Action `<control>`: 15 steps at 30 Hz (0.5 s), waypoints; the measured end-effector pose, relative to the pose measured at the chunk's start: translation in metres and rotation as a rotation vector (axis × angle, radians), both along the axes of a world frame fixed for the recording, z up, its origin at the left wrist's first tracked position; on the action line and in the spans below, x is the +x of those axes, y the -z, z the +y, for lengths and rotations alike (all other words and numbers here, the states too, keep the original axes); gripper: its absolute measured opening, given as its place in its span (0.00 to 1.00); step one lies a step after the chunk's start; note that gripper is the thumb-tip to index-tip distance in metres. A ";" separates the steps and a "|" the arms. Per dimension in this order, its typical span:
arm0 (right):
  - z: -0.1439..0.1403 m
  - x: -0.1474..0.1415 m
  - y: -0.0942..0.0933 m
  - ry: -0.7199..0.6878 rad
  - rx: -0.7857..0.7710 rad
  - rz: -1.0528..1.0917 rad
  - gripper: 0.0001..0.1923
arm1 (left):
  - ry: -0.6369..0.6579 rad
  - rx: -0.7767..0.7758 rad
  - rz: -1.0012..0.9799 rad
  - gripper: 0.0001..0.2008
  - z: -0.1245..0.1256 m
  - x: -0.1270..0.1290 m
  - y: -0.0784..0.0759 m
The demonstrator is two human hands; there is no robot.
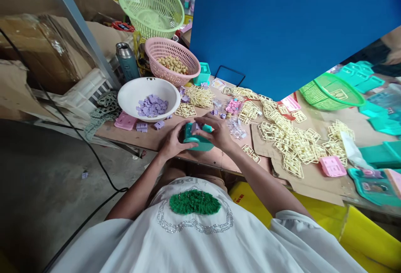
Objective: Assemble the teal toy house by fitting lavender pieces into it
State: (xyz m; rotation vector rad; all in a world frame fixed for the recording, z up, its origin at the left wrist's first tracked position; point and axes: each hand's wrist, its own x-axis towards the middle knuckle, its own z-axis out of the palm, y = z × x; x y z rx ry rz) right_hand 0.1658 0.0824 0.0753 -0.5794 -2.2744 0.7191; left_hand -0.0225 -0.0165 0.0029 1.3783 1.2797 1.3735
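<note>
Between both hands (171,142) (220,132), snug in their grip, a teal box (202,145) with a purple piece (196,127) at its top.

You wear a loose white fabric shirt (140,243) with short white sleeves (294,218), its front bearing a fuzzy green oval patch (194,203) inside silver rhinestone scalloping (194,224).

A narrow strip of bare table (147,140) is running left of the left grip (173,141), while loose purple pieces (142,127) and the white bowl (125,92) are blocking the way beyond it. Clear bags (235,128) are lying just beyond the right grip (219,130), heaped cream frames (293,143) are crowding farther right, and a blue panel (266,26) is barring the way ahead-right.
</note>
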 end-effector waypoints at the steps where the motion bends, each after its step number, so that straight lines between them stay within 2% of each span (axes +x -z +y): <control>1: 0.002 -0.001 -0.001 -0.026 0.027 -0.031 0.28 | 0.002 0.004 -0.006 0.46 0.000 0.000 0.000; 8: 0.011 -0.007 -0.003 -0.147 0.146 -0.161 0.29 | -0.001 0.008 0.007 0.47 0.000 0.000 0.005; 15: 0.021 -0.010 -0.003 -0.255 0.243 -0.217 0.21 | -0.004 0.003 0.029 0.47 0.002 -0.003 0.008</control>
